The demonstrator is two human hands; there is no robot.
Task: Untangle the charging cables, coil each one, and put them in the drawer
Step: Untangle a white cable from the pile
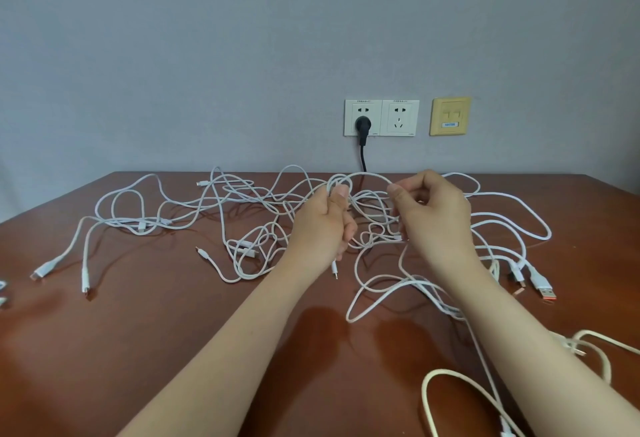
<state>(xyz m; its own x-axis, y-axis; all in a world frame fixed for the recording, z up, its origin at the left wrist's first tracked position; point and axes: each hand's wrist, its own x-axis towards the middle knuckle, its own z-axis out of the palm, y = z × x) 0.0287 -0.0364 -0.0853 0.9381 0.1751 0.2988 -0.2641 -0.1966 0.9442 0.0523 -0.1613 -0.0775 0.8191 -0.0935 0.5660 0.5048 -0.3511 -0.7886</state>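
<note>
We're holding a loop of white charging cable (360, 174) above the tangle.
Our left grip (322, 225) clasps the gathered coils and our right grip (433, 215) pinches the same loop; the remaining cables (85, 277) sprawl across the far half of the brown surface (173, 332).

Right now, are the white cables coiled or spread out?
Spread out: the cables lie loose and tangled across the table; left hand and right hand grip one loop.

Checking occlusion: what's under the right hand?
White cable loops lie on the table below the right hand, which pinches one; their crossings beneath it are covered.
</note>
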